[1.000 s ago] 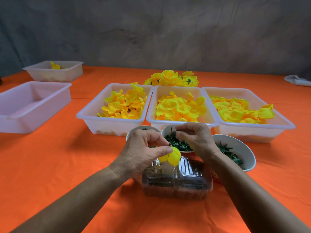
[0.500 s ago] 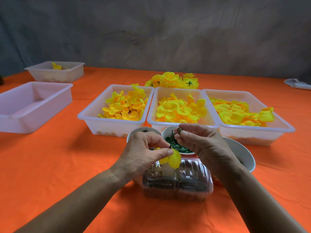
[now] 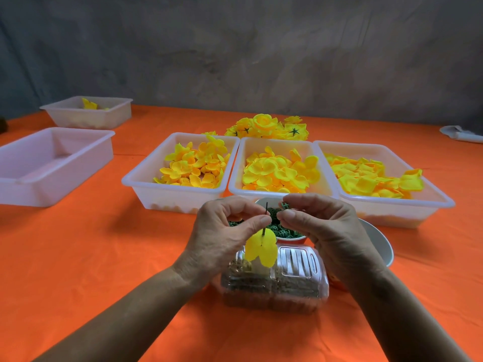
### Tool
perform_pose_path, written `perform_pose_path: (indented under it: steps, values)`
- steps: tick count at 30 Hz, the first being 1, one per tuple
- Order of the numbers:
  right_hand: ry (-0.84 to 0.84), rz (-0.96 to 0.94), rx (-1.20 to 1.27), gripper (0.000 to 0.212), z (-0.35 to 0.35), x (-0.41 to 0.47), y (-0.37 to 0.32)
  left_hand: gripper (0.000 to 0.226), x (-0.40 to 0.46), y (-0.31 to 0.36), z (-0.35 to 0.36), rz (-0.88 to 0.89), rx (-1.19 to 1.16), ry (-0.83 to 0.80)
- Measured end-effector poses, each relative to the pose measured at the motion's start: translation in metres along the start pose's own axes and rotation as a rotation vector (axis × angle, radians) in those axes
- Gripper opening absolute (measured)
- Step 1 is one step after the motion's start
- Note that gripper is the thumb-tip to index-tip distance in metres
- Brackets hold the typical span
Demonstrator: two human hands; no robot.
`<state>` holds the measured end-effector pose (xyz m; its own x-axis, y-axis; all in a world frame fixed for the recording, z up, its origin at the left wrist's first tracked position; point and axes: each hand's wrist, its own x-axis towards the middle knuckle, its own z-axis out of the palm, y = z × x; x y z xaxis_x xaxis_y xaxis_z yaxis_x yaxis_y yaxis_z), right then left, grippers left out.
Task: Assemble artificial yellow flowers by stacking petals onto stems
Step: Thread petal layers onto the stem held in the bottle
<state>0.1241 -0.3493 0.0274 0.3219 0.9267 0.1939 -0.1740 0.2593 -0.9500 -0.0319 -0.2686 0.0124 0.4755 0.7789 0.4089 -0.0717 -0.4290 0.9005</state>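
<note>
Left hand [image 3: 224, 231]: my fingers pinch the thin dark wire stem [image 3: 265, 218] partway up, its tip standing free above the pinch.
Yellow fabric petal [image 3: 261, 248]: already threaded on the stem, hanging just below my left fingers, above the clear plastic clamshell box [image 3: 295, 280].
Right hand [image 3: 324, 228]: thumb and forefinger are clamped on a small green plastic ring piece [image 3: 285, 205], held just beside the stem tip and not yet on it.
Change: a second ago my right hand was down at the white bowl of green ring pieces [image 3: 281, 229]; now it is lifted with one piece, and the stem has been raised to meet it.
Meaning: I judge the picking is done; threading the green piece over the stem tip comes next, which needs its hole lined up with the wire.
Petal stock: three white plastic trays of yellow petals, left [image 3: 136, 182], middle [image 3: 236, 182] and right [image 3: 441, 202], stand behind the bowl on the orange worktop [image 3: 91, 257].
Finished goods: heap of assembled yellow flowers [image 3: 266, 126] behind the trays.
Task standing: this flower carries one petal, early in its stack.
</note>
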Motion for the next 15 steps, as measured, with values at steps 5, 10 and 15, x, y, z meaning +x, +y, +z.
perform_pose_path:
  steps: [5,10,15]
  values:
    - [-0.011,-0.028,-0.031,0.022,0.001,-0.003,-0.001,0.007,0.000,0.002,0.004,-0.018,-0.029,0.038]
    - [-0.008,-0.072,-0.037,0.021,0.005,-0.005,-0.004,0.012,-0.001,0.005,0.005,0.045,-0.009,0.039]
    - [-0.009,-0.140,-0.042,0.021,0.011,-0.007,-0.012,0.014,-0.003,0.007,0.006,0.091,-0.022,0.067]
